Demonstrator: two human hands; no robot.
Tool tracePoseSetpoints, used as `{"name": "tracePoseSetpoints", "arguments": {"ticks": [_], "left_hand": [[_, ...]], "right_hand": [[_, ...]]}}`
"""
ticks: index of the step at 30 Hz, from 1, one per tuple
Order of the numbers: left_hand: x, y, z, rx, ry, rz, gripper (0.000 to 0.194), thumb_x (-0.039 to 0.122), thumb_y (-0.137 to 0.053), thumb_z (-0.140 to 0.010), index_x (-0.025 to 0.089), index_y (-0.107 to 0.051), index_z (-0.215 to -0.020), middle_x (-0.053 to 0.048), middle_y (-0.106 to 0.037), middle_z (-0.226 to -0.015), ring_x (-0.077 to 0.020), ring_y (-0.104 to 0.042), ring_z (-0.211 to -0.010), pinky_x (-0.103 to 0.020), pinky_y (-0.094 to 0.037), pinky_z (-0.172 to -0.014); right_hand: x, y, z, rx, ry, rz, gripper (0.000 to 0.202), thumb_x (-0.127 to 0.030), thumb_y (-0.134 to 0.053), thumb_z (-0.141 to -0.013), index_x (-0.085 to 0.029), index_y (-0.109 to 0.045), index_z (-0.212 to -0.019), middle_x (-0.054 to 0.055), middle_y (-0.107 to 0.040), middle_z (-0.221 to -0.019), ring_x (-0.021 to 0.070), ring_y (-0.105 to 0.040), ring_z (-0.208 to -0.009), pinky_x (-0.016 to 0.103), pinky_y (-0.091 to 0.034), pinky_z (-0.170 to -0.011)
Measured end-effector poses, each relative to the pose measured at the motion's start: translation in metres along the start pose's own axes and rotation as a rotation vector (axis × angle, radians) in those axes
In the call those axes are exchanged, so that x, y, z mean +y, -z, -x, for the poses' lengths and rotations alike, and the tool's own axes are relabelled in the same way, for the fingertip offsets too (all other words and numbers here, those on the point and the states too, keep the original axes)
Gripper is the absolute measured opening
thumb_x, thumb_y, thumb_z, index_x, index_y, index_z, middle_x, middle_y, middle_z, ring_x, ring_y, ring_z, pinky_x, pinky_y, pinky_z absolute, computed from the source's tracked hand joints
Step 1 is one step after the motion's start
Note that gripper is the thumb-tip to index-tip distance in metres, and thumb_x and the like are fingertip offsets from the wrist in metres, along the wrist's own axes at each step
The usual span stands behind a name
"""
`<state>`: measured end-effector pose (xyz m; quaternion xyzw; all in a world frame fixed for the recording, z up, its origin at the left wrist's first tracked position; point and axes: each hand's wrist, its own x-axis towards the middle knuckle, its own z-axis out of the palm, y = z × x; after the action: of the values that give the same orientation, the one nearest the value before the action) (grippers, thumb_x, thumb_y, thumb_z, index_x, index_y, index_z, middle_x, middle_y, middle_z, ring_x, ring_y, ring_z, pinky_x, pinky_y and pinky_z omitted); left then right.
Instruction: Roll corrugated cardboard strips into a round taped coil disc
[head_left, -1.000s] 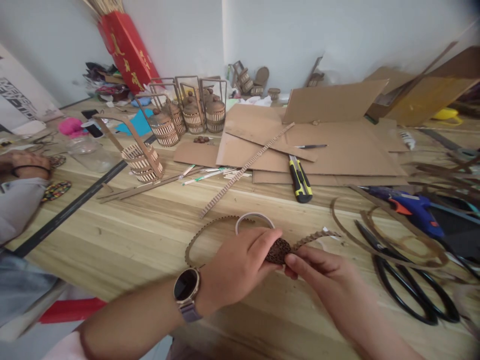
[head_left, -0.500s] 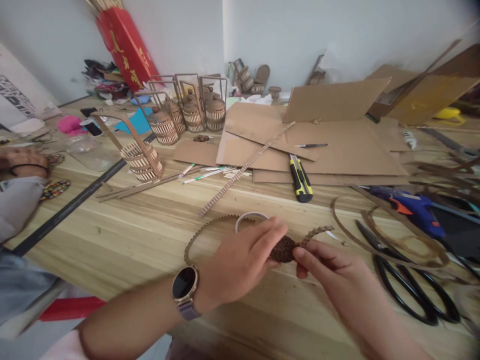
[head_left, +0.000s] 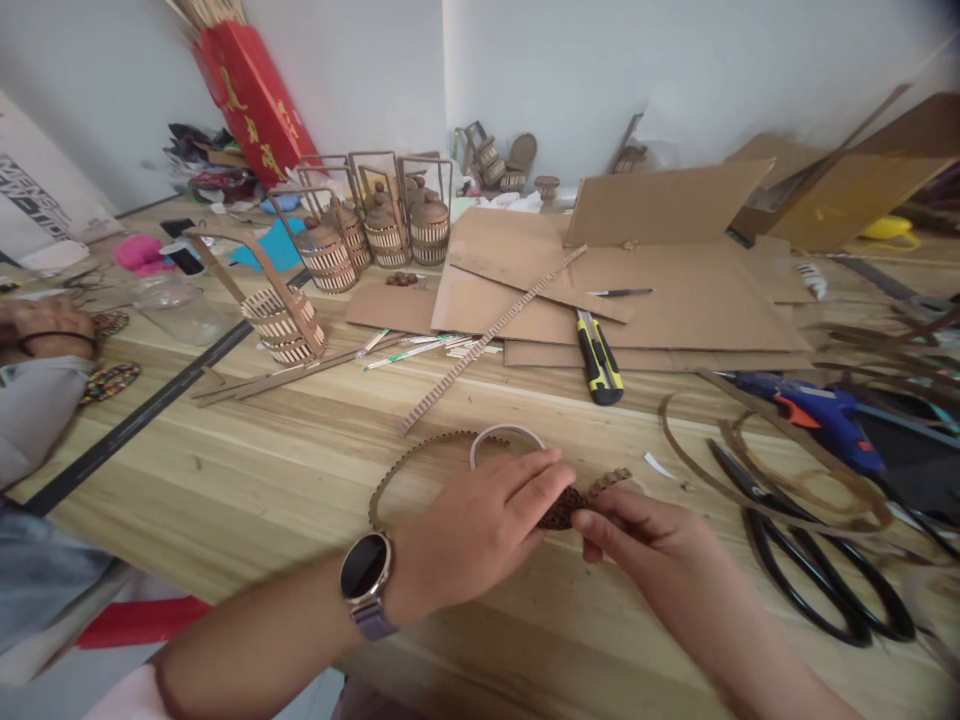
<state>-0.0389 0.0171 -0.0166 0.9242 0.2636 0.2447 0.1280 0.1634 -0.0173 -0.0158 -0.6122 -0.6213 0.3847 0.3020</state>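
A dark brown coil of rolled corrugated cardboard strip (head_left: 560, 510) is between my hands, just above the table. My left hand (head_left: 472, 520), with a watch on its wrist, is closed around the coil's left side and hides part of it. Thumb and fingers of my right hand (head_left: 637, 525) pinch the coil's right edge, where a short loose strip end (head_left: 609, 482) sticks out. Behind my left hand lie a pale ring (head_left: 517, 430) and a curved corrugated strip (head_left: 394, 470).
Black scissors (head_left: 810, 560), a blue glue gun (head_left: 832, 415) and brown strips lie right. A yellow-black utility knife (head_left: 600, 365) rests by cardboard sheets (head_left: 697, 310). Small lidded baskets (head_left: 386, 235) and an open one (head_left: 281, 325) stand left; another person's hand (head_left: 49, 325) is far left.
My right hand and the coil have shifted slightly left. The loose strip end is shorter and lower, and a white scrap behind it shows more fully.
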Motion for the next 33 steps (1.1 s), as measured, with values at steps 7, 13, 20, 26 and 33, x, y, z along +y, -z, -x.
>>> {"name": "tracePoseSetpoints", "arguments": {"ticks": [7,13,20,26,33], "left_hand": [[-0.003,0.0,-0.002,-0.045,-0.126,-0.062,0.037,0.007,-0.034,-0.1,0.01,-0.042,-0.137,-0.015,-0.056,-0.141,-0.0197,-0.053,-0.131,-0.035,-0.048,-0.107],[0.002,-0.003,-0.001,0.069,0.038,-0.052,0.049,0.024,-0.052,-0.098,0.01,-0.034,-0.142,-0.019,-0.058,-0.137,-0.0261,-0.057,-0.126,-0.042,-0.053,-0.099],[0.001,0.0,-0.002,-0.004,0.058,-0.004,0.037,0.029,-0.058,-0.096,0.014,-0.047,-0.128,-0.013,-0.068,-0.12,-0.023,-0.065,-0.111,-0.037,-0.056,-0.092],[-0.009,-0.002,-0.002,-0.041,-0.123,-0.099,0.03,0.017,-0.043,-0.102,0.012,-0.047,-0.132,-0.014,-0.064,-0.129,-0.0206,-0.061,-0.12,-0.036,-0.053,-0.099],[-0.004,-0.002,0.0,0.003,-0.049,-0.132,0.04,0.02,-0.047,-0.1,0.012,-0.038,-0.138,-0.017,-0.055,-0.142,-0.0243,-0.059,-0.123,-0.039,-0.053,-0.097]], "right_hand": [[0.003,0.002,-0.001,-0.01,0.016,0.014,0.037,-0.048,-0.062,-0.079,-0.024,-0.063,-0.052,0.001,-0.066,-0.056,0.0162,-0.06,-0.054,0.026,-0.047,-0.051],[0.01,-0.002,0.001,0.023,-0.111,-0.072,0.043,-0.059,-0.064,-0.078,-0.023,-0.07,-0.055,0.003,-0.071,-0.062,0.0173,-0.061,-0.056,0.026,-0.044,-0.048],[0.008,-0.006,-0.001,-0.019,-0.139,-0.126,0.04,-0.056,-0.067,-0.074,-0.023,-0.068,-0.051,0.003,-0.07,-0.059,0.0168,-0.06,-0.057,0.027,-0.045,-0.054],[0.002,-0.001,-0.005,-0.098,-0.08,-0.12,0.027,-0.046,-0.064,-0.073,-0.023,-0.07,-0.06,-0.001,-0.065,-0.054,0.0163,-0.06,-0.055,0.027,-0.047,-0.055],[0.004,-0.004,-0.001,-0.032,-0.061,-0.045,0.036,-0.051,-0.062,-0.08,-0.023,-0.069,-0.058,0.001,-0.067,-0.06,0.0168,-0.06,-0.058,0.026,-0.046,-0.052]]}}
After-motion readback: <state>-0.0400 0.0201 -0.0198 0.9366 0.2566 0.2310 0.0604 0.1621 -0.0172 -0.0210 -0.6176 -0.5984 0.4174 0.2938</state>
